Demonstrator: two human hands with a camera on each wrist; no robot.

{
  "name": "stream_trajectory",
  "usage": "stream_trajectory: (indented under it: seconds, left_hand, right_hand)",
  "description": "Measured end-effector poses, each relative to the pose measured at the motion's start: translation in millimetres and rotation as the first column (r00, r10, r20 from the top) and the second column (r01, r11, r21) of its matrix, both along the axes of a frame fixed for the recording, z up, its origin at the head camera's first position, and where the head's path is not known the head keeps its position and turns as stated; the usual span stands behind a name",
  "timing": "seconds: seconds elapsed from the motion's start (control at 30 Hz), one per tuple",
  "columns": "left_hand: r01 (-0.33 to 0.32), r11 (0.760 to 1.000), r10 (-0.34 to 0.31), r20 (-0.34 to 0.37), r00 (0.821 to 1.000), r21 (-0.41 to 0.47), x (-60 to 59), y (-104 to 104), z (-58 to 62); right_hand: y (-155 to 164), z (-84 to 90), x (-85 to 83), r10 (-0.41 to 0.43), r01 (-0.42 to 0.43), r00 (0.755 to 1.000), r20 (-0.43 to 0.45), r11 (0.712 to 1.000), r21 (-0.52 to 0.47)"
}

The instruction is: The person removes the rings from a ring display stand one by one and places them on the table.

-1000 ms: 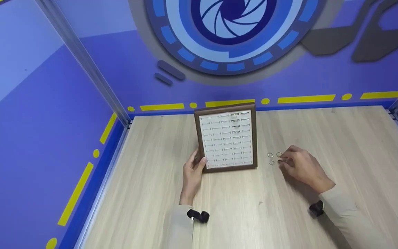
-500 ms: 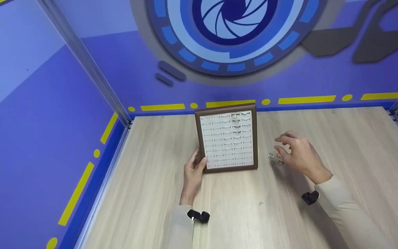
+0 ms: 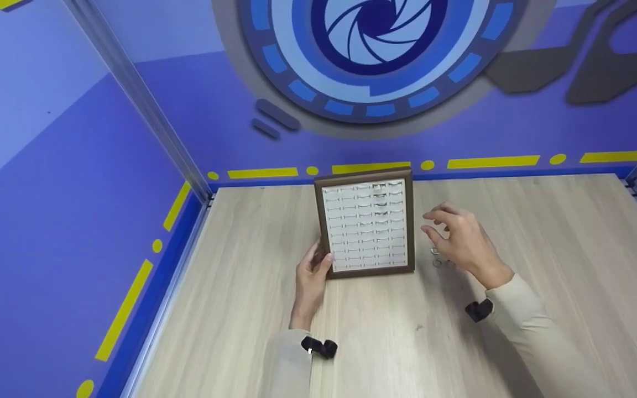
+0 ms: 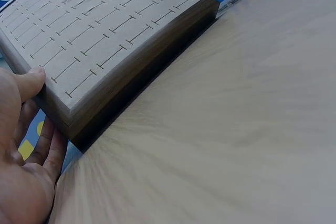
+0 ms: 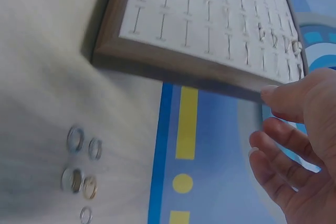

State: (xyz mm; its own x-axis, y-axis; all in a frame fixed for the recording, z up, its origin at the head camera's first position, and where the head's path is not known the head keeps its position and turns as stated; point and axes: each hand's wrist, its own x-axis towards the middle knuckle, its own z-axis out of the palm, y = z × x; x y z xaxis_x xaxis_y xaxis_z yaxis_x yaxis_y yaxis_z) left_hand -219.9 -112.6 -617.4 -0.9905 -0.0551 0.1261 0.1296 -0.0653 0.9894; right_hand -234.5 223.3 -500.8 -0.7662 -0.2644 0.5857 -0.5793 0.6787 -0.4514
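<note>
One framed board [image 3: 371,272] by my count, slots [image 5: 187,33] in five columns. Two hands: left hand [image 3: 310,282], right hand [image 3: 461,242]. Two black wrist devices [image 3: 318,347]. Right of board, at least four loose rings [image 5: 86,187], too blurred for exact number.

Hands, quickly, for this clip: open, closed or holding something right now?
Left hand: holding the brown-framed ring display board near its lower left corner.
Right hand: open, thumb and fingers apart, nothing seen between them.
</note>
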Motion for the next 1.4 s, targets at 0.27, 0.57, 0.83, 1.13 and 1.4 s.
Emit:
stream_trajectory:
  seconds: [0.27,0.57,0.83,1.13,1.4]
  left_hand:
    - [-0.004,1.0,0.004,-0.002,1.0,-0.021,0.4,-1,0.7]
    - [0.003,1.0,-0.003,-0.004,1.0,-0.023,0.4,-1,-0.1]
    - [-0.002,0.999,0.003,0.017,1.0,-0.04,1.7,0,1.6]
    - [-0.001,0.999,0.001,0.004,1.0,-0.034,1.9,0,2.9]
    - [-0.004,0.998,0.004,0.003,1.0,-0.065,3.0,-1,2.9]
  right_hand:
    - [-23,11.7,-6.7,0.033,-0.034,0.999,-0.019,0.999,-0.041]
    - [-42,16.5,-12.6,0.072,-0.074,0.997,-0.026,0.996,-0.052]
    - [-56,8.1,-18.2,0.084,-0.088,0.994,-0.066,0.994,-0.057]
    - [-74,-4.3,-25.0,0.083,-0.097,0.979,-0.185,0.993,-0.065]
    - [-82,-8.5,-27.1,0.021,-0.026,0.976,-0.218,0.999,-0.02]
